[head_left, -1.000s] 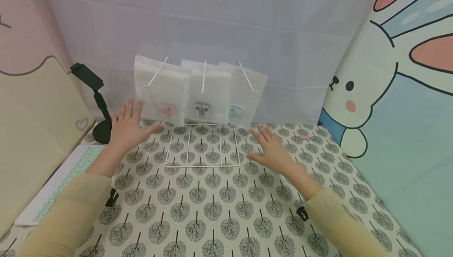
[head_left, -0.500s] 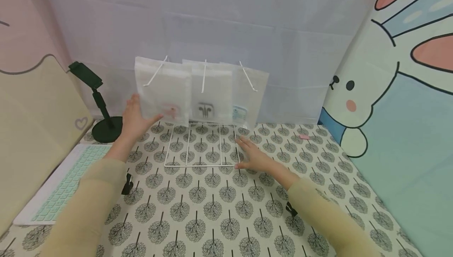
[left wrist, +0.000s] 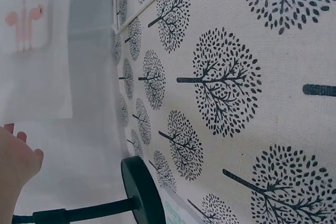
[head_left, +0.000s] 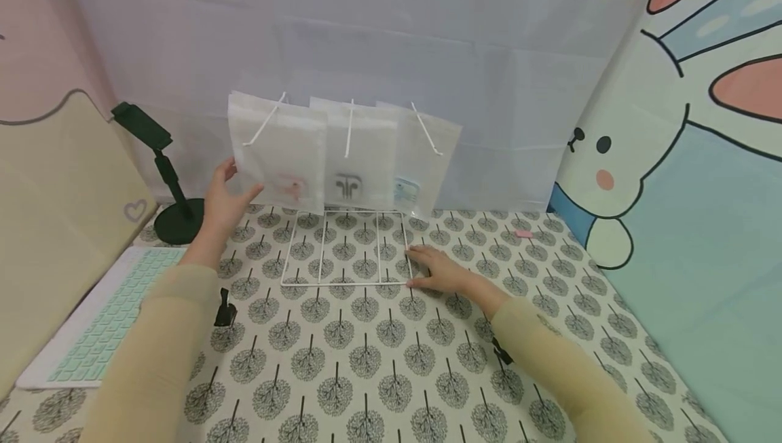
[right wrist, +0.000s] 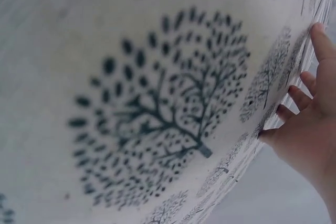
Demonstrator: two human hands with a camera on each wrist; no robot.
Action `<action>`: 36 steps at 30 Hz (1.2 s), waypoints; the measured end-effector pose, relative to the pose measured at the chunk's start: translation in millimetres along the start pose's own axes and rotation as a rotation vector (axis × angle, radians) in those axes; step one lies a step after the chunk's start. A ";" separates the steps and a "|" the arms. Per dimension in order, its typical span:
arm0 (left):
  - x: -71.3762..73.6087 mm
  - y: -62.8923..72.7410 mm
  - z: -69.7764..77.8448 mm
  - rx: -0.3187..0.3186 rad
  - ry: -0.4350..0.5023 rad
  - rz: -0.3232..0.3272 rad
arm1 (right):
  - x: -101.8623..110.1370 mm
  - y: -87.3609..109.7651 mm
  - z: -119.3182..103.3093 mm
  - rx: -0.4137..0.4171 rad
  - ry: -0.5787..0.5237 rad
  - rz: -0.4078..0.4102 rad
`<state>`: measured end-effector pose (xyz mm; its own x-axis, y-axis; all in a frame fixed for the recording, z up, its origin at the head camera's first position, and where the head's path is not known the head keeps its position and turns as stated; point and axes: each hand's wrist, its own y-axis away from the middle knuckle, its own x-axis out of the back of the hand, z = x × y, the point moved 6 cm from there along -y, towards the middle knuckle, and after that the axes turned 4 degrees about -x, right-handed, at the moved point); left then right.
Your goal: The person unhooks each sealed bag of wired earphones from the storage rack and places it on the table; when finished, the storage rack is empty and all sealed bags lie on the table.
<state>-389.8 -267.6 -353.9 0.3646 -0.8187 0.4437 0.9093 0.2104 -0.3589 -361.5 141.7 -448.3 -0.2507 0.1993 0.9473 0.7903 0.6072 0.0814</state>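
Three frosted bags hang side by side on the white prongs of a wire display rack (head_left: 348, 284). Pink earphones (left wrist: 25, 27) show through the left bag (head_left: 275, 141), and dark earphones (head_left: 348, 188) through the middle bag (head_left: 373, 138). A light blue item shows at the bottom of the right bag (head_left: 436, 151). My left hand (head_left: 225, 202) is beside the left bag's outer edge, fingers loosely bent, thumb spread toward its lower corner. Low at the rack's right side, my right hand (head_left: 438, 271) has its fingertips at the base wire, nothing held.
A dark green stand (head_left: 180, 221) rises just left of my left hand. In front of it lies a white and mint keyboard (head_left: 113, 317). A small pink block (head_left: 523, 233) sits on the tree-print cloth at the right. A pale curtain (head_left: 379, 36) hangs behind the rack.
My left hand has come in to the left bag's edge, and its spread fingers have relaxed. My right hand has moved left and down to the rack's base. The bags stay hanging.
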 end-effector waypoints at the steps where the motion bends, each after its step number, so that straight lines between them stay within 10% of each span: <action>1: 1.6 -0.2 -0.6 -0.001 0.013 0.025 | 0.5 -0.9 0.6 0.014 -0.003 0.000; 11: 14.8 3.9 -4.4 -0.027 0.053 0.108 | 5.7 -4.0 1.4 0.089 -0.010 0.006; 36: 47.2 35.8 33.5 -0.338 -0.111 0.106 | -6.3 12.0 -3.4 -0.130 -0.108 0.146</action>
<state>-333.3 -280.8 -318.2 0.4899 -0.7347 0.4693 0.7546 0.0879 -0.6503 -348.6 145.1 -452.2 -0.1812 0.3631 0.9139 0.8862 0.4632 -0.0083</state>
